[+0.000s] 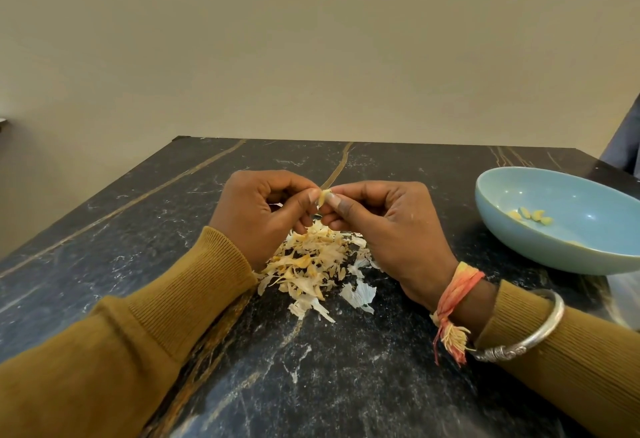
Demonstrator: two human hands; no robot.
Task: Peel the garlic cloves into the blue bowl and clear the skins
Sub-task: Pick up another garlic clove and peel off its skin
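Mid-frame, above loose skins (306,263), pinching one garlic clove (322,197) between left hand (263,211) and right hand (384,226); liable, if squeezed, to shoot into that litter, missing the blue bowl (540,247) at right.

We could read no text, label, brand, number or sign. The blue bowl (540,247) at the right was plain, the dark marble table (346,385) bore only veins, and the pattern on the silver bangle (502,353) at the near right was too small to tell.
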